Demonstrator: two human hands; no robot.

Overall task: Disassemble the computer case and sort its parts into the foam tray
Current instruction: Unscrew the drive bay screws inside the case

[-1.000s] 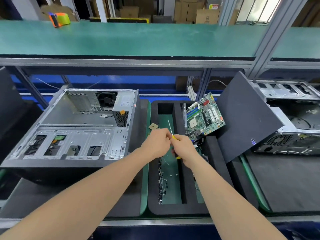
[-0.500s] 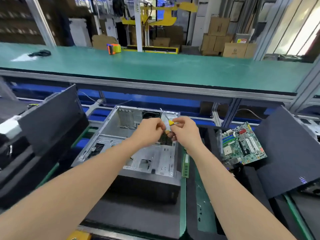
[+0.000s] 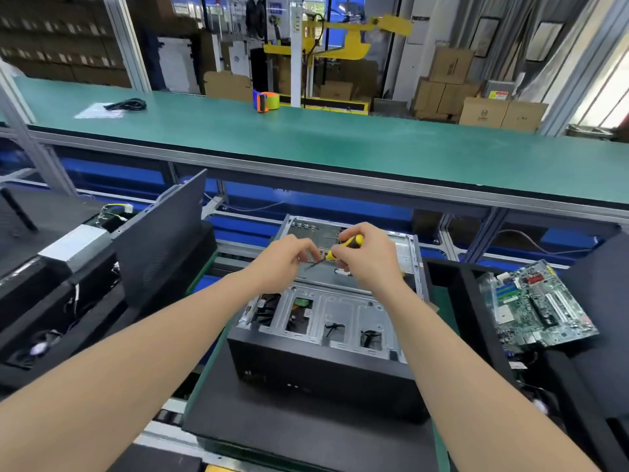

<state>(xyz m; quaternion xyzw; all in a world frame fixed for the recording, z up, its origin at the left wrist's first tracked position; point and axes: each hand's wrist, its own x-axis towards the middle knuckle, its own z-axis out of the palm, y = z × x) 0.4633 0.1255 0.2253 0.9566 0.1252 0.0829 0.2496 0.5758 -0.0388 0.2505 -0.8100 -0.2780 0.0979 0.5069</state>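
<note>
My right hand (image 3: 369, 264) is closed around the yellow and black handle of a small screwdriver (image 3: 348, 242). My left hand (image 3: 284, 264) is right next to it. Its fingers are curled in, and the fingertips pinch the thin metal end of the screwdriver. Both hands are up in the air over the back part of the computer case (image 3: 326, 335).

The computer case lies on its side right in front of me, with the open side facing up. I can see gray metal inside. There are some holes near the front with black wires in them. The front of the case is black. It sits on a black mat (image 3: 272, 427).

The foam tray (image 3: 452, 277) is black and sits just beside the computer case, on my right. A green circuit board (image 3: 541, 308) rests tilted in the foam tray.

On my left a big dark panel (image 3: 163, 233) stands tilted, and a silver box (image 3: 73, 248) is near it.

Behind all of this is a long green surface (image 3: 340, 144). An orange and green tape roll (image 3: 267, 101) stands on it. A black cord (image 3: 126, 104) lies on it too, well apart from the tape roll, off to the left. Brown boxes (image 3: 483, 110) are stacked behind the surface on the right.
</note>
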